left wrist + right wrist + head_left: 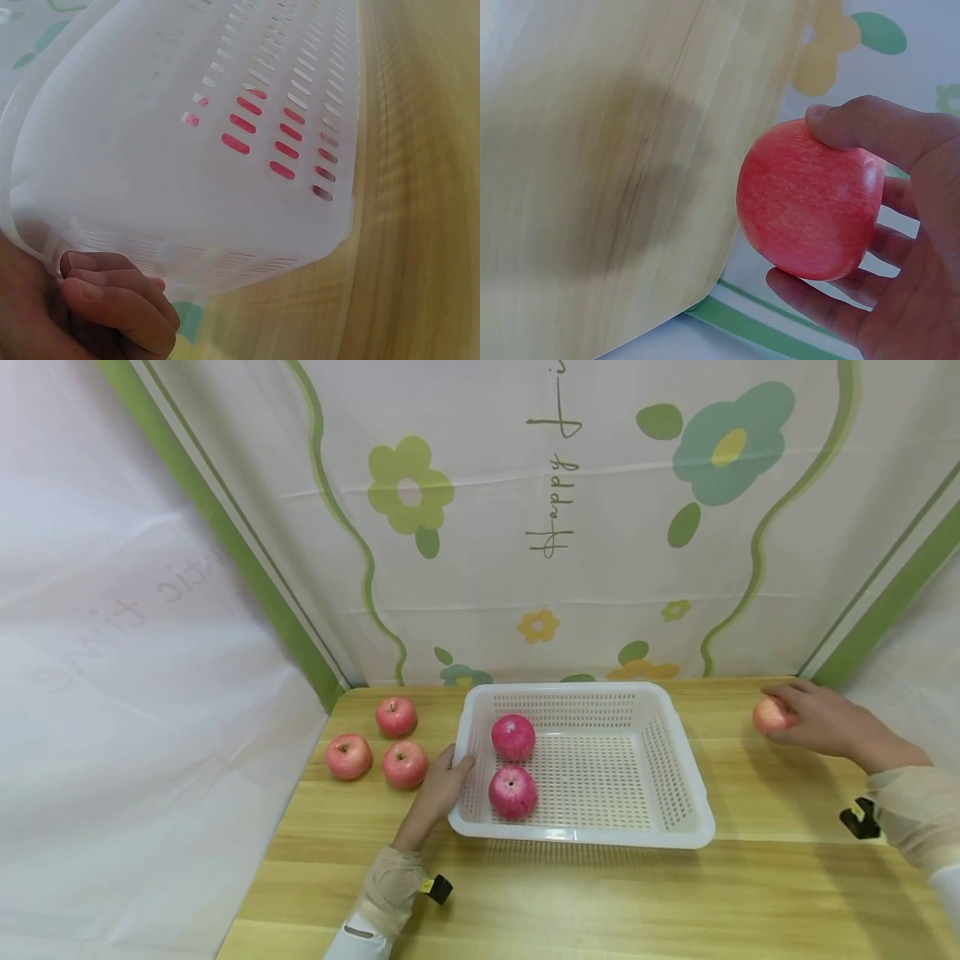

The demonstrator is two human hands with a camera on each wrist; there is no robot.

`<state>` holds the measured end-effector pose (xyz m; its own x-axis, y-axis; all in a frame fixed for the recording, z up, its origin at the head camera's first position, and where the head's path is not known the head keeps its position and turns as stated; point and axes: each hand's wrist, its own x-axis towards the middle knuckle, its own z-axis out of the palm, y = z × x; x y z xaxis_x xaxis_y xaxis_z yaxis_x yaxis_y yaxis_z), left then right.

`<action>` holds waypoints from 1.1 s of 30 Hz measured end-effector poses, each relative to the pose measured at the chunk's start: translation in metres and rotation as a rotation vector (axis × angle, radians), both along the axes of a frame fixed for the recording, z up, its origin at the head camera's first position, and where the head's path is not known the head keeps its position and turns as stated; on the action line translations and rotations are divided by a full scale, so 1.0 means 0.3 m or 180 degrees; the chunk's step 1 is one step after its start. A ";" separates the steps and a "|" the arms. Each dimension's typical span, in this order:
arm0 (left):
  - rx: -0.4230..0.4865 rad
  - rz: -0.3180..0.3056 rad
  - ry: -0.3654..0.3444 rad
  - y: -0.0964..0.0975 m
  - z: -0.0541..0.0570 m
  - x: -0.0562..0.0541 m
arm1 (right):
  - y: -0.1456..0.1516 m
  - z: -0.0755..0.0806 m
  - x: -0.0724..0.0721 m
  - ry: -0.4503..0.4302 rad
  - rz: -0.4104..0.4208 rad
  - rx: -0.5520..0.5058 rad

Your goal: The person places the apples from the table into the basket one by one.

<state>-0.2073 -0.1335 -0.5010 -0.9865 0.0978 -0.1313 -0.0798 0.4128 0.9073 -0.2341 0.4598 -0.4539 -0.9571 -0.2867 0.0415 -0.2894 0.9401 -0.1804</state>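
Observation:
My right hand [821, 720] holds a pinkish-red apple [810, 201] at the table's far right, with thumb and fingers around it. Its shadow falls on the wood in the right wrist view. At the middle of the table, my left hand [440, 785] grips the left rim of a white perforated basket [570, 837]; its curled fingers [124, 307] show by the rim in the left wrist view. Inside the basket, along the left side, lie two deeper red apples, a back one [513, 737] and a front one [513, 792].
Left of the basket, three lighter red apples sit on the wooden table [600, 902]: a back one [396, 717], a left one [348, 756] and one [405, 765] close to my left hand. A flower-printed curtain [480, 568] hangs behind the table and at its sides.

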 end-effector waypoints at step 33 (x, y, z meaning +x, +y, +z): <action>-0.0032 0.0009 -0.0027 -0.005 -0.004 -0.005 | -0.175 0.104 0.009 0.0303 0.0177 0.0032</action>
<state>-0.2088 -0.1350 -0.5021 -0.9856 0.0938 -0.1406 -0.0886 0.4217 0.9024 -0.2315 0.4074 -0.4228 -0.9316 -0.3401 0.1285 -0.3566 0.9237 -0.1403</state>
